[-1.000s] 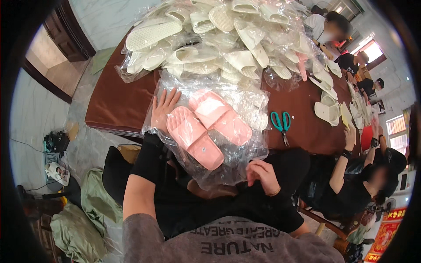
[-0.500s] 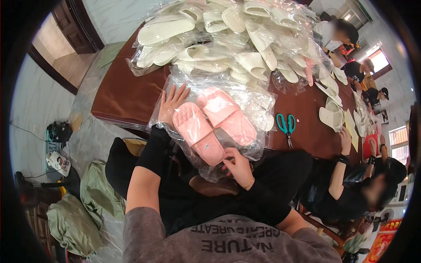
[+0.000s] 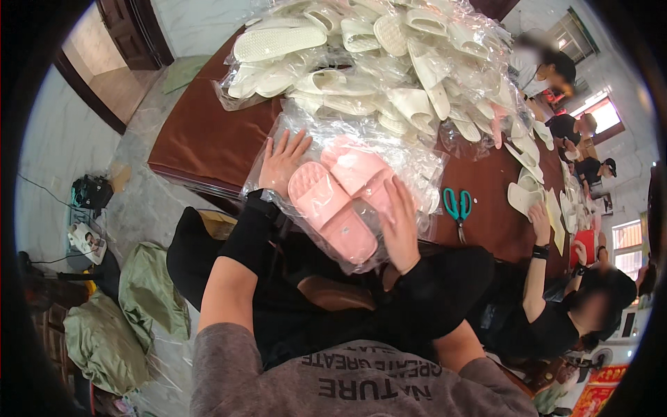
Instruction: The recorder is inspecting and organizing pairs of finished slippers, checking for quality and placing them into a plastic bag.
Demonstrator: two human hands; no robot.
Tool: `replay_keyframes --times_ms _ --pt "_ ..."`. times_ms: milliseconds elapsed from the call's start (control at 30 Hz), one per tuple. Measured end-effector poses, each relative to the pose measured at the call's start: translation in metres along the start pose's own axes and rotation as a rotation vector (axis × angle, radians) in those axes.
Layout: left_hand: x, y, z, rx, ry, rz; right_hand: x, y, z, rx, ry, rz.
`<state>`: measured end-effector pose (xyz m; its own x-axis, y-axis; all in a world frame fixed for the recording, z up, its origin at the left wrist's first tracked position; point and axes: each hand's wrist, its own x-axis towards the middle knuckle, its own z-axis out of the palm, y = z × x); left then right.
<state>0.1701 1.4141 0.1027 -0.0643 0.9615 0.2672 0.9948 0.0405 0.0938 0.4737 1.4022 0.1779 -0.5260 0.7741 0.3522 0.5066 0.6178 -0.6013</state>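
Note:
A pair of pink slide slippers [image 3: 321, 198] lies side by side inside clear plastic bags [image 3: 421, 154] at the table's near edge. Spread flat, my left hand [image 3: 283, 164] rests on the plastic beside the upper end of the left slipper. My right hand [image 3: 399, 233] has its fingers stretched out and laid along the outer side of the right slipper, covering part of its lower end. The left slipper's lower end sticks out toward my lap. Teal-handled scissors [image 3: 457, 208] lie to the right of the bags.
White slippers in clear bags [image 3: 410, 108] are heaped across the far side of the brown table [image 3: 201, 132]. More white slippers [image 3: 526, 191] line the right, where a co-worker's hand [image 3: 539, 222] reaches in. Green cloth-like covers [image 3: 111, 344] sit on the floor at left.
My right hand has left the left slipper's lower end, its bent fingers straightening, and moved up and right onto the right slipper. My left hand stays flat on the plastic.

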Motion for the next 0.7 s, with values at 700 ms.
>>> replay_keyframes --times_ms 700 --pt "-0.001 0.001 -0.004 -0.030 0.017 -0.014 0.002 0.015 -0.007 -0.125 -0.012 0.042"
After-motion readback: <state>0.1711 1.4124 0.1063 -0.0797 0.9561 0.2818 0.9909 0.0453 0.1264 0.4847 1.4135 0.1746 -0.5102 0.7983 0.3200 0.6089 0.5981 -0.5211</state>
